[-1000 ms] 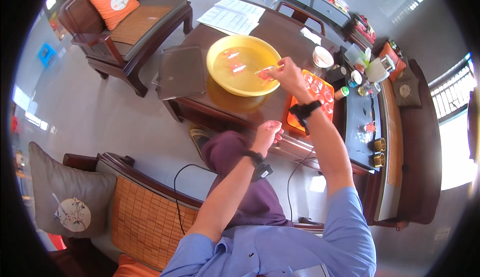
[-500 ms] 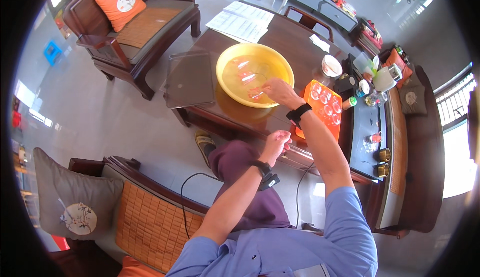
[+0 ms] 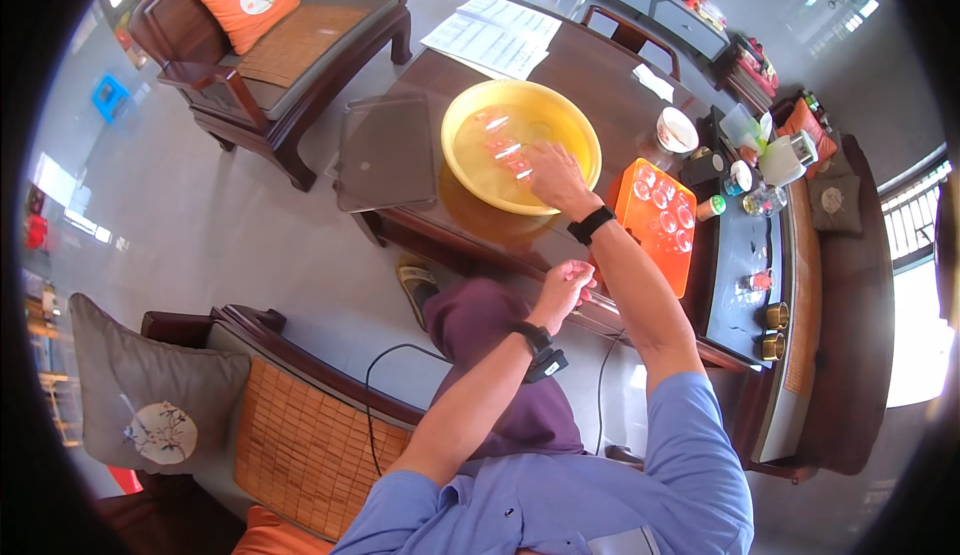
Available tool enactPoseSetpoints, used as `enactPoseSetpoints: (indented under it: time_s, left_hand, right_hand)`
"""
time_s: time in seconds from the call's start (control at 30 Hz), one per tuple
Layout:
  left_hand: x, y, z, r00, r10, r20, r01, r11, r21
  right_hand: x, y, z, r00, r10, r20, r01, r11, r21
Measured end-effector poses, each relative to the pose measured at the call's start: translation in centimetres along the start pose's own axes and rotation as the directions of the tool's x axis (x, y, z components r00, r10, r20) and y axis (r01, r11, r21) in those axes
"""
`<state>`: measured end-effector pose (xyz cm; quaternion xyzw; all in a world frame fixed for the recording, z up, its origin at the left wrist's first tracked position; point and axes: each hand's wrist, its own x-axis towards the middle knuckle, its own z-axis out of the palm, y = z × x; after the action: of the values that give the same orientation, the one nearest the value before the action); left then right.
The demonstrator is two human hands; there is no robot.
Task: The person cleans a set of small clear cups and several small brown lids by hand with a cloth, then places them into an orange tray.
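My right hand (image 3: 560,177) reaches over the near right rim of a large yellow basin (image 3: 463,177) of water. Its fingers point down into the basin beside several pinkish, clear, shiny pieces (image 3: 512,163). The fingertips do not show well enough to tell whether they grip one of these. My left hand (image 3: 565,290) hangs in front of the table's near edge, fingers curled in, with nothing visible in it. Right of the basin lies an orange tray (image 3: 640,217) holding several small clear glass cups (image 3: 668,222).
The basin stands on a dark wooden table (image 3: 600,95) with papers (image 3: 490,35), a flat dark tray (image 3: 388,155) and a white bowl (image 3: 677,131). A side table (image 3: 740,285) at the right carries jars and small cups. A cable (image 3: 372,385) runs near my left arm.
My right hand has moved slightly farther into the basin; half a second ago its fingertips were at a pinkish clear piece by the near rim. My left hand stays curled. The view has shifted slightly.
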<state>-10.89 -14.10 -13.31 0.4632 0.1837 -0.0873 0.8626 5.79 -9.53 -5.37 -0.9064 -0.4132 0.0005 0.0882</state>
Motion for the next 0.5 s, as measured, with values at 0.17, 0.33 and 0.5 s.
enactPoseSetpoints:
  time_s: [0.17, 0.33, 0.5]
  left_hand:
    - [0.2, -0.1, 0.2, 1.0, 0.014, 0.017, -0.014, 1.0, -0.004]
    - [0.3, -0.3, 0.2, 1.0, 0.017, 0.013, -0.016, 1.0, -0.012]
    - [0.0, 0.0, 0.2, 1.0, 0.017, 0.007, -0.017, 1.0, -0.009]
  right_hand:
    - [0.3, 1.4, 1.2, 0.991, -0.131, 0.027, 0.118, 0.953, 0.28]
    - [1.2, 1.8, 1.0, 0.984, -0.064, 0.166, 0.051, 0.996, 0.079]
    - [2.8, 2.3, 1.0, 0.976, -0.178, 0.125, 0.132, 0.941, 0.313]
